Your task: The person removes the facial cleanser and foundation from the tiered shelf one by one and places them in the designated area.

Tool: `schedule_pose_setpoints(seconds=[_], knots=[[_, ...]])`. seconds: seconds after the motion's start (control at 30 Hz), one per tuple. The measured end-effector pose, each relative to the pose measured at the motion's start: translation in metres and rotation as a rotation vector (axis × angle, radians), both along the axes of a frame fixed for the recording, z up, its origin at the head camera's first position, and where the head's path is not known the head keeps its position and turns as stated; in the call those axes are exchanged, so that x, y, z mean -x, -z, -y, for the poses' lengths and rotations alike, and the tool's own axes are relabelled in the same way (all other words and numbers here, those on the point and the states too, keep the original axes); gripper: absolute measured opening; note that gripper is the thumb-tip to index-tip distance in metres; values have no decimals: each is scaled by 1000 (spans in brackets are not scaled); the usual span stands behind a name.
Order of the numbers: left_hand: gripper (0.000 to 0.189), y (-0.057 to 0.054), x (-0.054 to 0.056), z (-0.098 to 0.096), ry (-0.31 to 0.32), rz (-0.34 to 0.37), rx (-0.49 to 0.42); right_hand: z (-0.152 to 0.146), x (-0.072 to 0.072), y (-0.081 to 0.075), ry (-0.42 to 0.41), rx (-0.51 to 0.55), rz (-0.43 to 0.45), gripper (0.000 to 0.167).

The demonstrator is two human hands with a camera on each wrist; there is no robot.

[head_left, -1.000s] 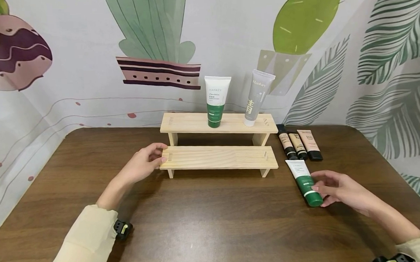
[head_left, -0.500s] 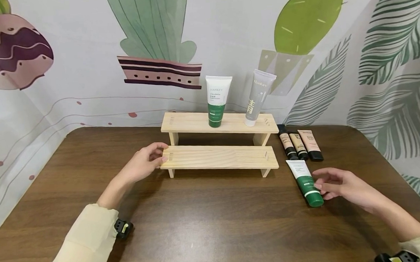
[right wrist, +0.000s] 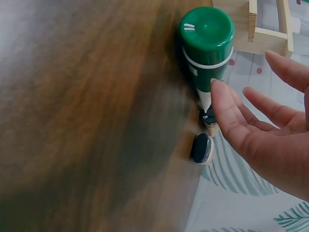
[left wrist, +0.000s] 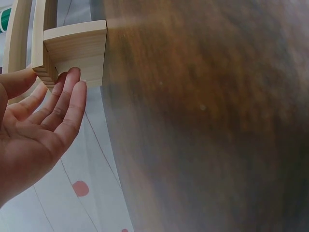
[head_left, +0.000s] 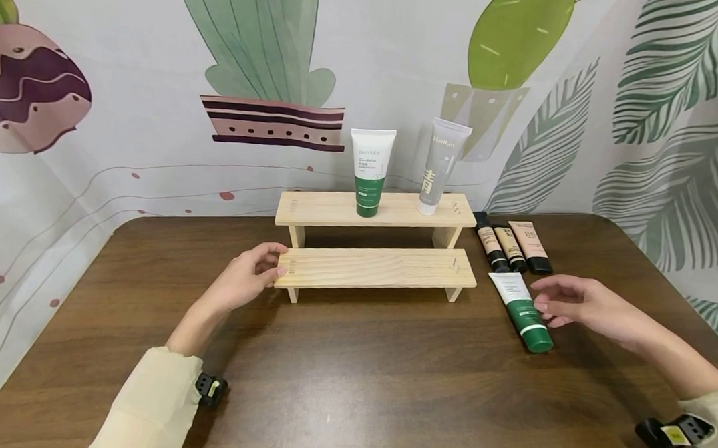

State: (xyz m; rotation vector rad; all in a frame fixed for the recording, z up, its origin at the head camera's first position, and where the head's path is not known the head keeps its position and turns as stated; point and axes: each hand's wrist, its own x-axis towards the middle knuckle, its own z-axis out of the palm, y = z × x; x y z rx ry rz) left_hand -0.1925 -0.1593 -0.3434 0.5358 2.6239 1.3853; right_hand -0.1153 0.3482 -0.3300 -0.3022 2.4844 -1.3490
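A two-tier wooden display shelf [head_left: 373,267] stands on the table. My left hand [head_left: 249,275] grips the left end of its lower step; in the left wrist view the thumb lies on the board's edge, the other fingers beside and below it. Off to the right, a green and white cosmetic tube [head_left: 522,314] lies on the table, cap toward me. My right hand [head_left: 585,304] hovers along its right side, fingers loosely bent and parted, fingertips close to the tube. The right wrist view shows its green cap [right wrist: 206,34] beyond a hand that holds nothing.
On the upper step stand another green and white tube [head_left: 369,177] and a leaning grey tube [head_left: 441,170]. Three small makeup tubes, one of them pink [head_left: 530,243], lie right of the shelf. A patterned cloth [head_left: 150,126] hangs behind the table.
My right hand has shifted up along the lying tube, away from its cap end, and its fingers have loosened from it. The tube and my left hand have stayed in place.
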Motion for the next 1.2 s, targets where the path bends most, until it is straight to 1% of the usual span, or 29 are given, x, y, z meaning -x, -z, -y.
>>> schedule_pose_setpoints(seconds=[0.2, 0.3, 0.7, 0.8, 0.93, 1.03, 1.2], knots=[[32, 0, 0, 0, 1, -1, 9, 7, 5, -8, -9, -28, -22, 42], [32, -1, 0, 0, -1, 0, 14, 13, 8, -11, -1, -36, -37, 42], [31, 0, 1, 0, -3, -13, 34, 38, 22, -25, -34, -76, -81, 42], [31, 0, 1, 0, 1, -21, 42, 45, 25, -29, -39, -107, -89, 43], [30, -1, 1, 0, 1, -22, 46, 55, 28, -34, -51, -144, -127, 40], [31, -1, 1, 0, 1, -16, 47, 61, 31, -37, -58, -131, -149, 38], [31, -1, 1, 0, -2, -11, 53, 72, 36, -39, -68, -124, -157, 38]])
